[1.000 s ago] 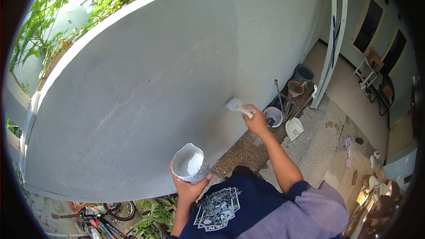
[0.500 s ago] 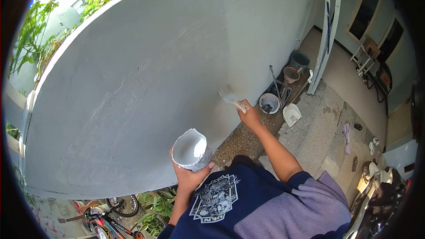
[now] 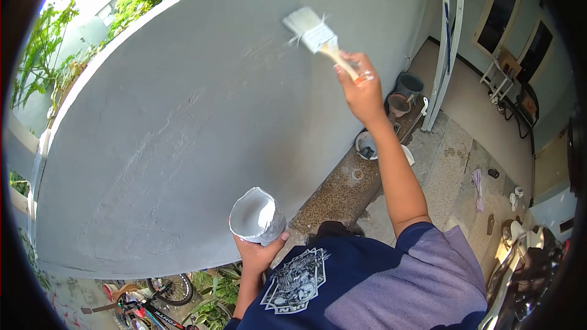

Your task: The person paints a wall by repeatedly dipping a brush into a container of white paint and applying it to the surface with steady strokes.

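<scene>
My right hand (image 3: 362, 88) is closed round the wooden handle of a wide paintbrush (image 3: 319, 35). Its pale, paint-coated bristles point up and left and overlap the upper part of a grey-white wall (image 3: 202, 116); a few stray bristles stick out at the sides. Low in front of my body, my left hand (image 3: 260, 255) grips a paint cup (image 3: 257, 215) from below and the side. The cup has an uneven rim, and whitish paint coats its inside and outer wall. Rough streaks mark the wall to the left of the brush.
At the wall's foot on the right stand a paint-smeared bucket (image 3: 367, 145), a brown pot (image 3: 400, 104) and a dark bucket (image 3: 410, 85). A metal post (image 3: 444, 55) rises beside them. A bicycle (image 3: 153, 305) and plants are at lower left, a motorcycle (image 3: 526, 269) at lower right.
My right hand has lifted the paintbrush from low near the buckets to the wall's upper part. My left hand and the cup have shifted slightly left and down.
</scene>
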Tool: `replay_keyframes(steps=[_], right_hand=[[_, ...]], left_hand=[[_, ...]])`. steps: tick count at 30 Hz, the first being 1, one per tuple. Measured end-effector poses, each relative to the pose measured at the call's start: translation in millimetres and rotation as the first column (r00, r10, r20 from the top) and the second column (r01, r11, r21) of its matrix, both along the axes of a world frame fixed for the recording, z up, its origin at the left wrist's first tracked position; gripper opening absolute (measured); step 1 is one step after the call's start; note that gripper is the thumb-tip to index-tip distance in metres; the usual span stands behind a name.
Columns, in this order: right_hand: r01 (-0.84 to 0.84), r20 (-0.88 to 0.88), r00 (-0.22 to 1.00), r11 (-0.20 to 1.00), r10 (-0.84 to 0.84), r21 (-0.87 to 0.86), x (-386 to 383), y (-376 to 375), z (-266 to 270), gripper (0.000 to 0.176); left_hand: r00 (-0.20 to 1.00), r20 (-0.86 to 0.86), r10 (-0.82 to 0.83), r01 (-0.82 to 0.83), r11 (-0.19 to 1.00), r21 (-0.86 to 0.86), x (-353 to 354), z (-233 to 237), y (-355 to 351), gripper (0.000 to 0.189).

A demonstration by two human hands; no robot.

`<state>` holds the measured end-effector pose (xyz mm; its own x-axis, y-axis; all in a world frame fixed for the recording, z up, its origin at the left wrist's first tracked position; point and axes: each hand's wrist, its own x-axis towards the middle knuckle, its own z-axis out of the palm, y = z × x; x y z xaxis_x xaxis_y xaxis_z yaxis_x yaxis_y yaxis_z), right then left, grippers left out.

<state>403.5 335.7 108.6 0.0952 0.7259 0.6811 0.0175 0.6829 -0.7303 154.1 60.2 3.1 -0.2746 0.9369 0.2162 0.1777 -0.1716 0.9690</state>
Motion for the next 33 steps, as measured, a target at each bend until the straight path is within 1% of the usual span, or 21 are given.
replay_keyframes(steps=[2,4,6,8,9,10,11,12,14,15,16,18,19,21,22,23,24,27,28,32,33], right_hand=[[0.134,0.333,0.939,0.985,-0.091,-0.109,-16,13,-71,0.029],[0.140,0.336,0.940,0.969,-0.065,-0.202,-27,7,-149,0.031],[0.151,0.407,0.913,0.942,-0.018,-0.300,-25,-2,-209,0.032],[0.166,0.505,0.855,0.857,0.122,-0.488,-11,-20,-241,0.031],[0.170,0.503,0.856,0.853,0.119,-0.493,2,-25,-262,0.031],[0.196,0.645,0.725,0.825,0.242,-0.530,16,-25,-283,0.032],[0.230,0.749,0.556,0.799,0.361,-0.556,22,-24,-294,0.033],[0.228,0.752,0.554,0.804,0.357,-0.550,20,-19,-293,0.033],[0.148,0.711,0.661,0.886,0.242,-0.440,20,1,-285,0.032],[0.162,0.702,0.687,0.902,0.189,-0.401,15,15,-256,0.031],[0.179,0.688,0.712,0.912,0.139,-0.369,8,29,-203,0.029],[0.192,0.719,0.687,0.927,0.107,-0.322,12,33,-109,0.035],[0.230,0.739,0.668,0.918,0.093,-0.324,14,21,-59,0.036],[0.202,0.622,0.780,0.916,0.063,-0.346,23,8,2,0.041],[0.202,0.622,0.780,0.915,0.066,-0.350,22,3,22,0.041],[0.183,0.485,0.874,0.944,-0.029,-0.273,19,-1,38,0.037],[0.182,0.323,0.940,0.964,-0.113,-0.192,15,-3,42,0.035],[0.197,0.364,0.925,0.957,-0.109,-0.215,10,-6,25,0.032],[0.198,0.362,0.926,0.955,-0.109,-0.219,9,-7,8,0.032],[0.161,0.336,0.940,0.941,-0.054,-0.298,-5,2,-113,0.040],[0.079,0.295,0.955,0.934,0.028,-0.348,-10,11,-152,0.041]], left_hand=[[1.000,-0.008,0.007,-0.007,1.000,-0.003,-1,-4,-1,0.096],[1.000,-0.016,0.015,-0.015,1.000,-0.004,-1,-4,-5,0.096],[1.000,0.004,0.007,-0.007,1.000,0.027,-1,0,-6,0.097],[1.000,0.029,0.001,-0.001,1.000,-0.004,-2,-2,-7,0.098],[0.999,0.054,0.002,-0.001,0.999,-0.034,-2,-3,-10,0.099],[0.999,0.052,-0.001,0.003,0.999,-0.035,-2,-4,-11,0.099],[1.000,0.005,0.001,-0.001,1.000,-0.015,-3,-4,-12,0.098],[0.999,-0.041,0.009,-0.009,1.000,0.009,-3,-4,-12,0.098],[0.999,-0.042,0.005,-0.004,0.999,0.034,-4,0,-13,0.097],[0.999,-0.043,-0.004,0.005,0.999,0.040,-2,0,-15,0.095],[0.999,-0.037,-0.004,0.005,0.999,0.032,1,-2,-17,0.095],[0.996,0.011,0.093,-0.094,0.993,0.069,6,-5,-17,0.089],[0.997,-0.010,0.079,-0.078,0.995,0.063,4,-6,-16,0.089],[0.999,0.008,0.037,-0.037,0.998,0.047,6,-2,-10,0.092],[1.000,0.021,0.003,-0.004,1.000,0.023,7,-1,-9,0.096],[1.000,0.016,0.003,-0.003,1.000,0.014,9,-1,-8,0.096],[1.000,0.023,0.010,-0.010,1.000,0.011,11,-2,-5,0.095],[1.000,0.021,-0.007,0.007,1.000,-0.005,15,2,1,0.094],[1.000,0.021,-0.021,0.021,1.000,-0.010,15,4,2,0.094],[0.999,0.018,-0.030,0.030,0.999,-0.013,10,-5,1,0.093],[0.999,-0.024,-0.031,0.030,0.999,-0.021,8,-7,1,0.093]])
